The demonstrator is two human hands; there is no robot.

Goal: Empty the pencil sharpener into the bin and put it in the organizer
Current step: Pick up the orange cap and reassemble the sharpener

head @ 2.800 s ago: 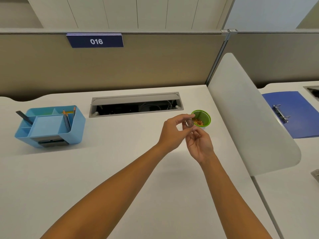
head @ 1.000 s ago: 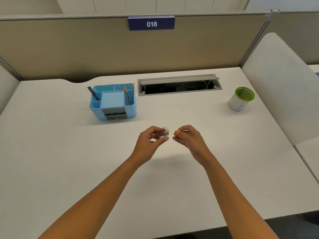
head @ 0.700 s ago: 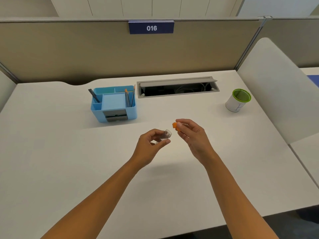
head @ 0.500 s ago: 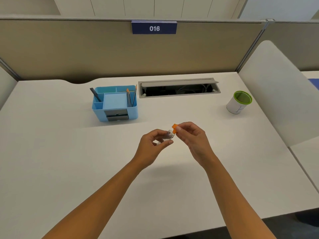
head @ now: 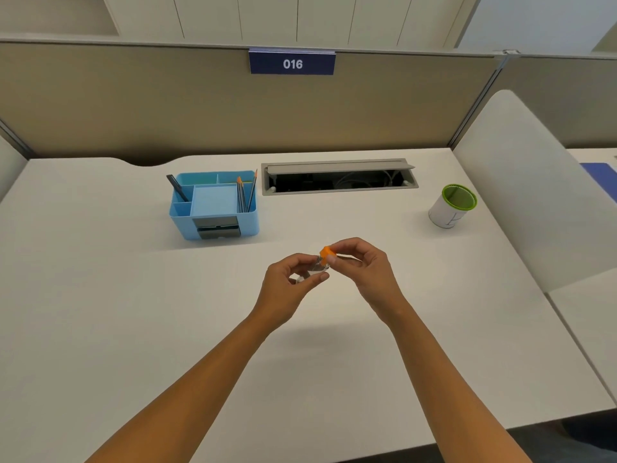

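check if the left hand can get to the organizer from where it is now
Probably yes: bare desk lies between the left hand and the organizer, nothing in the way. But its grip is on the sharpener, shared with the right hand.

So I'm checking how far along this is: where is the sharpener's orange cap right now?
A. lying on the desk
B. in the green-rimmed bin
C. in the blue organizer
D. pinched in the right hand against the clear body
D: the right hand pinches the orange cap against the clear sharpener body held by the left hand.
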